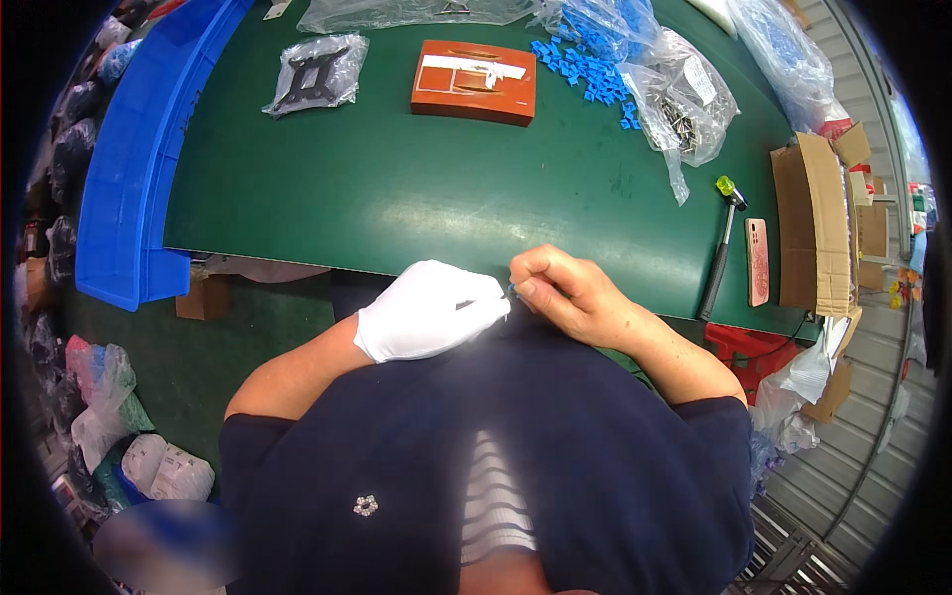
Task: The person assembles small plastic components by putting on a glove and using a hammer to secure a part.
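Note:
My left hand [436,309], in a white glove, is closed with its fingertips pinched together near the table's front edge. Facing it, my bare right hand [570,296] is also closed, thumb against forefinger. A small blue piece [513,291] shows at the right fingertips, in the narrow gap between both hands. Whatever the gloved fingers hold is too small or hidden to name. Beyond the hands, on the green table [397,188], lie a reddish-brown box [474,107] and a black frame-like part in a clear bag [317,74].
Loose blue plastic pieces [595,77] lie at the back right beside a clear bag of metal parts [684,124]. A hammer [721,253], a pink phone [758,263] and an open cardboard box [813,223] line the right side. A blue bin [134,169] stands at the left.

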The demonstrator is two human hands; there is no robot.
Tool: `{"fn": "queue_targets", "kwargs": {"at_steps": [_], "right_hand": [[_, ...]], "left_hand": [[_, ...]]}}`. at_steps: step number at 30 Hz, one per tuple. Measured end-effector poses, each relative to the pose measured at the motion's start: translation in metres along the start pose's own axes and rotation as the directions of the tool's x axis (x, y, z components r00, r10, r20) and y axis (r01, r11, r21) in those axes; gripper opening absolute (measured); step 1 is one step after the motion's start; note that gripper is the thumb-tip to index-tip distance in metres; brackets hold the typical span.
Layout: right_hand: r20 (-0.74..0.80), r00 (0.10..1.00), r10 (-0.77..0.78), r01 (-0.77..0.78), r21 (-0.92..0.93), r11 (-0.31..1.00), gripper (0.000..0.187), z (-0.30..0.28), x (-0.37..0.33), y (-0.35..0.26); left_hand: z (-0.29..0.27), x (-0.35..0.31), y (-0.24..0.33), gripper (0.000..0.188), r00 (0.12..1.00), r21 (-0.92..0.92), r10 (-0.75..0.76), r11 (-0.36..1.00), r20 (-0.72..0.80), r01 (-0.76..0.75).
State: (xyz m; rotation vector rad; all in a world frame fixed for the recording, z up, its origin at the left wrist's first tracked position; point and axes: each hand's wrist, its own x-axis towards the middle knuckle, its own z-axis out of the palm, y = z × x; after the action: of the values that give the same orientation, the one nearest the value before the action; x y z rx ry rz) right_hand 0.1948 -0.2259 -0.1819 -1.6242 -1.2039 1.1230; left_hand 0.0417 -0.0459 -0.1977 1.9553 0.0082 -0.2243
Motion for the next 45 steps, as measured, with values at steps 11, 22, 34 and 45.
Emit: {"fn": "queue_targets", "kwargs": {"at_steps": [11,22,34,45], "right_hand": [[0.066,0.994,-0.082,0.09,-0.124,0.988,0.015,0.002,0.001,-0.001],[-0.08,0.958,-0.277,0.252,-0.234,0.939,0.017,0.011,-0.005,0.009],[-0.022,0.982,-0.186,0.181,-0.158,0.971,0.015,0.006,-0.006,0.001],[0.003,0.991,-0.131,0.13,-0.156,0.979,0.016,0.005,-0.005,0.0]], "left_hand": [[0.001,0.0,0.001,0.031,1.0,0.052,-0.014,0.999,0.019,0.014],[0.002,0.001,0.003,0.024,1.0,0.039,0.0,0.999,-0.001,0.0],[0.002,0.002,0.002,0.03,1.0,0.039,-0.012,0.999,0.02,0.011],[0.001,0.002,0.003,0.032,0.999,0.033,-0.017,0.999,0.027,0.016]]}}
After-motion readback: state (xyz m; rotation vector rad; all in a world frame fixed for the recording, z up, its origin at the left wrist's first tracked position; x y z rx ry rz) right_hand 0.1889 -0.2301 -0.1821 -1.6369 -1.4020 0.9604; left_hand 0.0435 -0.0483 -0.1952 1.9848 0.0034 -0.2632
